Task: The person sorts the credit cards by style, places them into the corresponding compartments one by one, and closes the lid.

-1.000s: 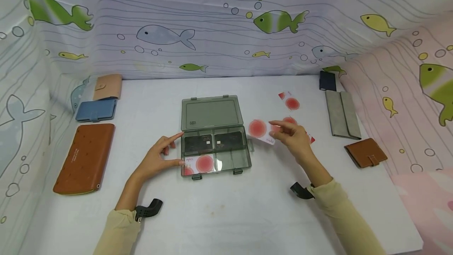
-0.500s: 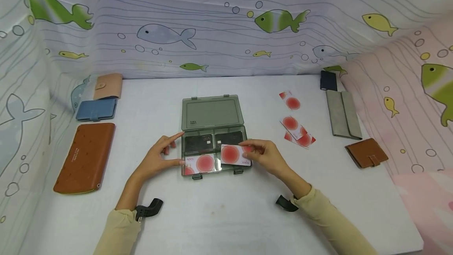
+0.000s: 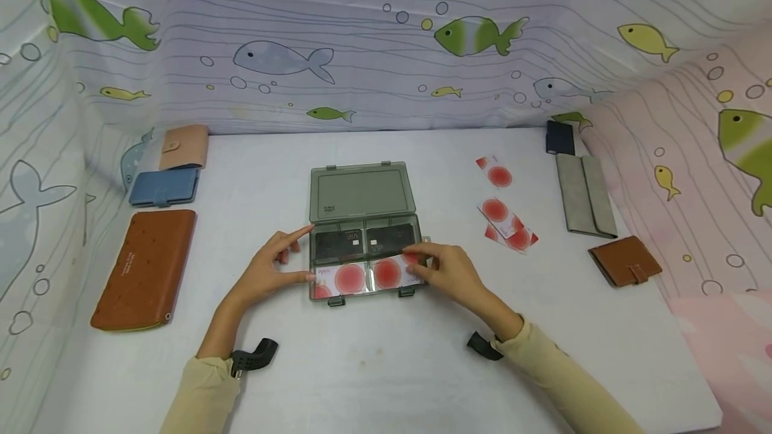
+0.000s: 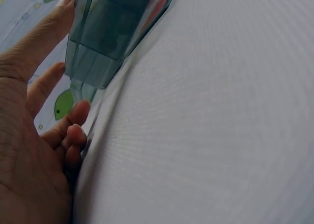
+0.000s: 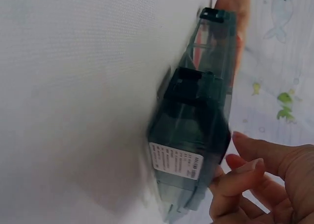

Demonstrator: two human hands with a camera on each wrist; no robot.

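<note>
A translucent green case (image 3: 362, 191) lies with its lid folded back. Black VIP cards (image 3: 338, 244) fill its two back compartments. A red and white card (image 3: 340, 279) lies in the front left compartment. My right hand (image 3: 449, 273) pinches the right end of another red and white card (image 3: 387, 273), which is at the front right compartment. In the right wrist view the case's labelled side (image 5: 175, 160) hides that card. My left hand (image 3: 265, 266) touches the case's left side with thumb and index finger spread apart, and its other fingers (image 4: 76, 136) are bent below.
Loose red and white cards (image 3: 499, 176) lie right of the case, two of them overlapping (image 3: 496, 209). A brown wallet (image 3: 145, 270), blue wallet (image 3: 164, 187) and tan wallet (image 3: 184, 147) stand left; a grey wallet (image 3: 584, 194), brown wallet (image 3: 624, 260) and dark wallet (image 3: 559, 137) lie right.
My right hand has carried the red and white card leftward from beside the case and lowered it to the front right compartment. My left hand has stayed at the case's side.
</note>
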